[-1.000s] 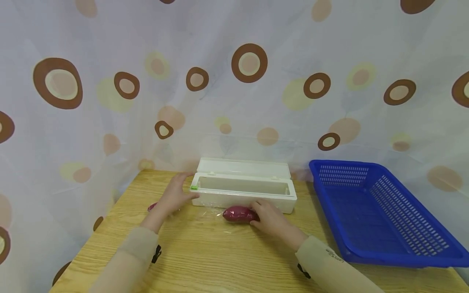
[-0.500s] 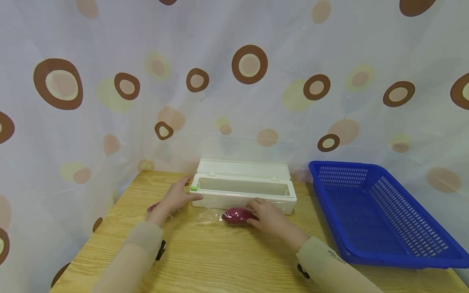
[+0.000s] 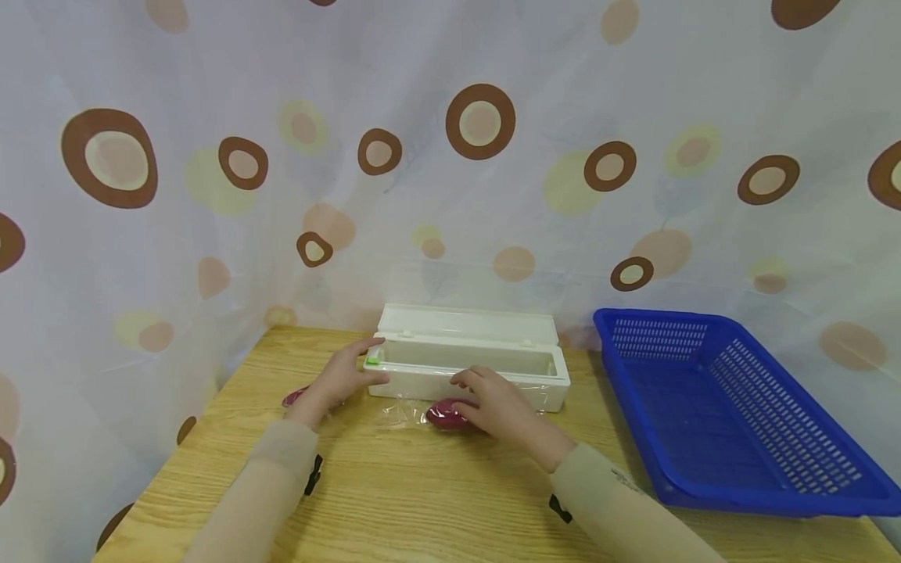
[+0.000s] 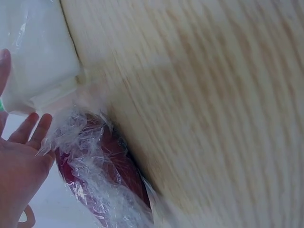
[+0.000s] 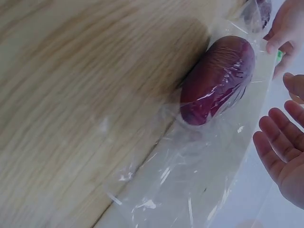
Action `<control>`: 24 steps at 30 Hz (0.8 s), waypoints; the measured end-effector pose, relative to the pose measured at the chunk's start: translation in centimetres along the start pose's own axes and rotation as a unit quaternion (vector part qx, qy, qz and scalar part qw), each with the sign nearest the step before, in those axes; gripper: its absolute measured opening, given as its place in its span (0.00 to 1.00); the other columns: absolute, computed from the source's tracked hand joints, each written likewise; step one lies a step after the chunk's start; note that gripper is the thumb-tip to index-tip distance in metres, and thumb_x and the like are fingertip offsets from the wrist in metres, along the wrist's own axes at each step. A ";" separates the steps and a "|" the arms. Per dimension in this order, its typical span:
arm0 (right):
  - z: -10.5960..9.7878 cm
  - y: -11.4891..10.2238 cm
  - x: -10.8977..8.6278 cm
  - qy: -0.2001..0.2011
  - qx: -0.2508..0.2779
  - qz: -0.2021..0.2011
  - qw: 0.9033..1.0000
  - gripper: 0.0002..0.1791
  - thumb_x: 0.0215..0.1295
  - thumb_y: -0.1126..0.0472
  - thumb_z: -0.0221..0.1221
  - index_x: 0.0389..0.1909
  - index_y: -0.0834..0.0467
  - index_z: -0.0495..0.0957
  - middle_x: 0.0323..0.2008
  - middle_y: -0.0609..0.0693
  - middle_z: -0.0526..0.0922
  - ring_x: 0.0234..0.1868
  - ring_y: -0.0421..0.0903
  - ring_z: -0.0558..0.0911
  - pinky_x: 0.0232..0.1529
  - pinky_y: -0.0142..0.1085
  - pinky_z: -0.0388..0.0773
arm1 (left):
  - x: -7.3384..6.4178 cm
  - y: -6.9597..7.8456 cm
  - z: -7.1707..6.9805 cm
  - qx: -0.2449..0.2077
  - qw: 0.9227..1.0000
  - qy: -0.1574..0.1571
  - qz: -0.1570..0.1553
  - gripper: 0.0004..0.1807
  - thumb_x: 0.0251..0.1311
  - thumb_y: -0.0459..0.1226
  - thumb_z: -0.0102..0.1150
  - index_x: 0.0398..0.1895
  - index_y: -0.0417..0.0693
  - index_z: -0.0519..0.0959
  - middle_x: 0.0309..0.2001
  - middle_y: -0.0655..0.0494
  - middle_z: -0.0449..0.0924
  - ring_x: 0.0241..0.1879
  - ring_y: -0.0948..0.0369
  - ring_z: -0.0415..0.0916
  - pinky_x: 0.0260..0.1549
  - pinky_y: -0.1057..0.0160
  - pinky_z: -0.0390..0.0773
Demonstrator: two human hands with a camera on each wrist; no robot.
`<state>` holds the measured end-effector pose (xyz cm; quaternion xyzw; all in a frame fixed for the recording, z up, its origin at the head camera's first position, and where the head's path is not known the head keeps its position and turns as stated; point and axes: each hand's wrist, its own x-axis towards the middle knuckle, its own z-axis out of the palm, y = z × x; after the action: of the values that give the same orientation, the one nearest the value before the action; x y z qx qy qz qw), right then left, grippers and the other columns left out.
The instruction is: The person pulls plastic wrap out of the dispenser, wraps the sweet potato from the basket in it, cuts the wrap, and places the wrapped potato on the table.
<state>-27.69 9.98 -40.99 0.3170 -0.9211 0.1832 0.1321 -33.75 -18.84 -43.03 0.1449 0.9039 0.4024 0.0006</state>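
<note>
A white cling film box [image 3: 468,385] stands lid-up on the wooden table, with a green slider [image 3: 373,361] at its left end. My left hand [image 3: 343,374] grips that end, thumb on the front and fingers at the back. A purple sweet potato [image 5: 219,78] lies along the front of the box, with clear film [image 5: 164,185] around it and across the box's front. My right hand [image 3: 503,410] hovers over its right part, fingers loosely bent and apart from it in the right wrist view. Beside my left wrist lies another sweet potato [image 4: 104,171], wrapped in crumpled film.
A blue plastic basket [image 3: 760,500] with slotted sides stands at the right of the table [image 3: 415,500]. Behind the box hangs a pale curtain [image 3: 422,47] with brown and yellow ring patterns.
My right hand has let go of the sweet potato's right end and moved left and up over it. The left hand's fingers have shifted slightly right onto the box's end.
</note>
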 end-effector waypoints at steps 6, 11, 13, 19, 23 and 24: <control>0.1 -0.9 1.7 0.005 0.054 0.006 0.999 0.17 0.57 0.59 0.65 0.47 0.57 0.77 0.41 0.51 0.80 0.41 0.47 0.80 0.41 0.39 0.78 | 0.0 0.0 0.1 0.000 1.000 0.007 0.006 0.38 0.52 0.42 0.69 0.67 0.46 0.65 0.68 0.40 0.60 0.68 0.43 0.54 0.65 0.44 0.55; 0.5 -1.5 3.5 -0.003 0.093 0.013 0.996 0.18 0.57 0.59 0.65 0.48 0.58 0.77 0.41 0.52 0.80 0.41 0.50 0.80 0.42 0.39 0.77 | 0.1 -0.2 0.1 -0.002 1.000 0.015 0.008 0.38 0.50 0.43 0.70 0.66 0.46 0.67 0.67 0.40 0.63 0.67 0.42 0.57 0.64 0.44 0.57; 0.8 -1.8 4.2 -0.001 0.101 0.005 0.995 0.18 0.57 0.59 0.65 0.48 0.59 0.77 0.41 0.52 0.81 0.40 0.50 0.80 0.42 0.39 0.77 | 0.2 -0.3 0.1 -0.003 1.000 0.018 0.006 0.38 0.50 0.44 0.70 0.66 0.47 0.67 0.66 0.39 0.64 0.65 0.42 0.59 0.63 0.43 0.59; 1.7 -2.5 6.0 0.019 0.124 -0.012 0.992 0.17 0.58 0.61 0.65 0.48 0.61 0.78 0.40 0.54 0.82 0.39 0.51 0.81 0.41 0.38 0.78 | 0.2 -0.7 0.3 -0.006 1.000 0.023 -0.007 0.38 0.50 0.45 0.69 0.66 0.51 0.68 0.65 0.42 0.65 0.63 0.43 0.62 0.61 0.43 0.61; 2.2 -2.9 6.9 0.018 0.153 0.000 0.988 0.17 0.59 0.60 0.64 0.49 0.62 0.78 0.41 0.55 0.82 0.40 0.51 0.81 0.43 0.40 0.78 | 0.3 -0.8 0.4 -0.002 1.000 0.023 -0.006 0.38 0.50 0.45 0.70 0.66 0.51 0.68 0.65 0.42 0.66 0.62 0.43 0.64 0.60 0.43 0.63; 2.4 -3.1 7.2 0.017 0.163 0.006 0.986 0.17 0.60 0.60 0.64 0.49 0.61 0.78 0.42 0.55 0.82 0.40 0.51 0.81 0.43 0.41 0.78 | 0.3 -0.8 0.5 -0.001 1.000 0.022 -0.007 0.38 0.50 0.45 0.70 0.66 0.51 0.68 0.65 0.42 0.66 0.62 0.44 0.64 0.60 0.43 0.63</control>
<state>-31.55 2.90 -39.79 0.3254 -0.8784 0.3374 0.0933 -34.21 -18.93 -43.88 0.1299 0.9041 0.4067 -0.0166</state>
